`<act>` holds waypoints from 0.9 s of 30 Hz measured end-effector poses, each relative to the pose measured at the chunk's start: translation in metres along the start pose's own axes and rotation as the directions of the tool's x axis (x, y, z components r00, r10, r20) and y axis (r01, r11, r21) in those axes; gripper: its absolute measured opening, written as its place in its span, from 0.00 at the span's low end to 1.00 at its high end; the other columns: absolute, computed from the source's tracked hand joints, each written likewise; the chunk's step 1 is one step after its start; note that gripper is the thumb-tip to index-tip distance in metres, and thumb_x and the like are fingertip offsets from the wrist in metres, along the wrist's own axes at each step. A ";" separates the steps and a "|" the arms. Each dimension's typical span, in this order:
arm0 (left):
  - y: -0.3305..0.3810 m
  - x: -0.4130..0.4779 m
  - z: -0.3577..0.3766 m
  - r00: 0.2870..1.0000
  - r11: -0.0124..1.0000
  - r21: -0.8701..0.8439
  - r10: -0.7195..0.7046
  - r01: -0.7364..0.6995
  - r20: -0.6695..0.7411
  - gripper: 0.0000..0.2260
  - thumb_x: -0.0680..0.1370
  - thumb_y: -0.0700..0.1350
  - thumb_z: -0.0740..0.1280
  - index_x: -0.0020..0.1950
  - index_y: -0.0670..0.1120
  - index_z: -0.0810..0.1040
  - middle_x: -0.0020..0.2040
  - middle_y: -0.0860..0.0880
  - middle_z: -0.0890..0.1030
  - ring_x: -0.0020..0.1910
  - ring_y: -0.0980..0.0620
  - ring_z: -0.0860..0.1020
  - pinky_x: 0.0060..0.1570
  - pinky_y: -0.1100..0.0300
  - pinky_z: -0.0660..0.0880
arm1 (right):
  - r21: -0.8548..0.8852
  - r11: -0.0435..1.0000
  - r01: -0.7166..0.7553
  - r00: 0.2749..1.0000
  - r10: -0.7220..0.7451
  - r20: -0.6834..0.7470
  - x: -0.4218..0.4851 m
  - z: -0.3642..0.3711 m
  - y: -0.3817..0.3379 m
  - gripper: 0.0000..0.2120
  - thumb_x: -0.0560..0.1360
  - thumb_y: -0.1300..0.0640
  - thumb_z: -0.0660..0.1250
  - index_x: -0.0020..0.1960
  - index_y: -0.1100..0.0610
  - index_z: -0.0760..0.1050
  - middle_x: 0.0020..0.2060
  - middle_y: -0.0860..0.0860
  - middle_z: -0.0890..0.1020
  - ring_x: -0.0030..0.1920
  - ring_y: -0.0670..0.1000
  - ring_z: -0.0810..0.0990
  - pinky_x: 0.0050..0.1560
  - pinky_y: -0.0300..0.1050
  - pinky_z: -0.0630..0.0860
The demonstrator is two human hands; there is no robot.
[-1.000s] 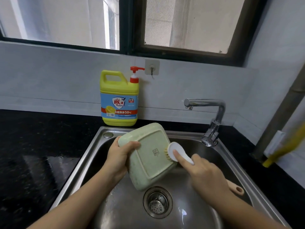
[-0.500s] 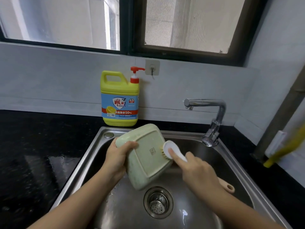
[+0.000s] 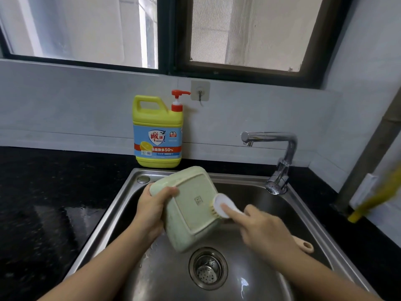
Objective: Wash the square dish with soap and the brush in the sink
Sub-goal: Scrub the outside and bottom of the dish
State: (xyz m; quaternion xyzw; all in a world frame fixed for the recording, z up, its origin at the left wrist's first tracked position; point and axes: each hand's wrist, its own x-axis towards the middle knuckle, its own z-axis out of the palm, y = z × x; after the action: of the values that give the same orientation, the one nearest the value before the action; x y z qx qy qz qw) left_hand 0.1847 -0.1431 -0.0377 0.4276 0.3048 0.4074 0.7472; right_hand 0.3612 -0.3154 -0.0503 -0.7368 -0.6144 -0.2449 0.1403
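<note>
Green dish [image 3: 192,216]: square, pale and speckled, tilted on edge over the sink, its underside turned towards me. A small square mark sits in the middle of the base. Its lowest corner hangs just above the drain.
Left hand [image 3: 152,208]: I grip the dish by its left rim. My thumb is curled over onto the underside and my fingers are hidden behind it.
Right hand [image 3: 268,232]: clenched round the brush handle, with the index finger stretched along the back of the white head and pressing on it.
Brush [image 3: 218,201]: oval white head with pale yellow bristles, which touch the right edge of the dish's base. The tan end of the handle, with a hole in it, sticks out behind my wrist.
Sink [image 3: 108,224]: steel, with drops of water on the near left wall. The dish, the brush and both my hands are over the basin.
Drain [image 3: 208,269]: round steel strainer in the basin floor.
Tap [image 3: 289,148]: chrome, at the back right corner, spout pointing left.
Soap bottle [image 3: 157,135]: yellow jug with a blue label and a red pump, upright on the counter just behind the sink's back rim, by the wall.
Counter [image 3: 43,192]: black speckled stone around the sink, with a wet sheen on the left.
Hook [image 3: 200,90]: clear, stuck to the wall just right of the pump.
Window [image 3: 173,40]: dark frame above the wall.
Yellow thing [image 3: 375,199]: blurred, at the far right. I cannot tell what it is.
</note>
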 end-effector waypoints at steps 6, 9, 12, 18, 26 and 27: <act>-0.002 0.000 0.007 0.999 0.999 -0.030 -0.019 0.020 0.044 0.28 0.61 0.40 0.72 0.60 0.42 0.72 0.59 0.36 0.78 0.54 0.37 0.78 0.51 0.42 0.78 | 0.785 0.308 -0.537 0.829 0.366 0.424 0.021 -0.013 0.015 0.27 0.75 0.53 0.68 0.69 0.38 0.63 0.55 0.39 0.78 0.50 0.34 0.76 0.46 0.28 0.70; -0.006 0.000 0.011 0.997 0.998 -0.045 -0.046 0.049 0.065 0.30 0.61 0.40 0.72 0.63 0.41 0.72 0.59 0.35 0.77 0.54 0.38 0.78 0.45 0.46 0.79 | 0.784 0.129 -0.607 0.773 0.325 0.545 0.025 -0.011 0.009 0.21 0.74 0.53 0.69 0.64 0.43 0.68 0.39 0.41 0.81 0.26 0.37 0.74 0.26 0.32 0.67; -0.006 0.001 0.017 0.995 0.996 -0.047 -0.067 0.071 0.076 0.29 0.61 0.40 0.72 0.62 0.41 0.72 0.59 0.35 0.77 0.55 0.37 0.78 0.49 0.44 0.78 | 0.767 0.000 -0.642 0.733 0.296 0.613 0.025 -0.006 0.014 0.19 0.71 0.55 0.71 0.60 0.51 0.72 0.27 0.43 0.78 0.22 0.41 0.67 0.22 0.37 0.61; 0.012 0.008 0.028 0.984 0.953 0.297 -0.101 0.053 0.148 0.20 0.65 0.41 0.75 0.54 0.44 0.73 0.54 0.37 0.79 0.49 0.38 0.80 0.43 0.45 0.79 | 0.746 -0.075 -0.662 0.707 0.270 0.654 0.028 -0.005 0.033 0.17 0.71 0.56 0.71 0.59 0.52 0.75 0.40 0.54 0.82 0.24 0.42 0.70 0.21 0.35 0.60; 0.018 0.014 0.045 0.921 0.687 0.718 -0.199 -0.113 0.336 0.28 0.52 0.49 0.77 0.49 0.45 0.75 0.47 0.42 0.83 0.45 0.45 0.83 0.47 0.50 0.80 | 0.699 0.076 -0.711 0.696 0.220 0.683 0.037 -0.007 0.066 0.18 0.69 0.55 0.74 0.57 0.46 0.76 0.34 0.48 0.78 0.24 0.43 0.64 0.24 0.36 0.58; 0.014 0.014 0.046 0.924 0.707 0.697 -0.181 -0.115 0.337 0.28 0.52 0.48 0.77 0.49 0.44 0.75 0.47 0.42 0.83 0.45 0.44 0.82 0.48 0.49 0.80 | 0.695 0.077 -0.715 0.692 0.218 0.688 0.038 -0.006 0.068 0.19 0.69 0.56 0.74 0.57 0.46 0.76 0.34 0.49 0.77 0.25 0.44 0.63 0.25 0.36 0.58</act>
State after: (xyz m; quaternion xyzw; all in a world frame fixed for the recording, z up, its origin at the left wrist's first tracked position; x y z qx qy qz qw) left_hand 0.2234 -0.1451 -0.0060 0.7452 0.2939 0.1550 0.5782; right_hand 0.4311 -0.3011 -0.0183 -0.6900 -0.3623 0.3931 0.4880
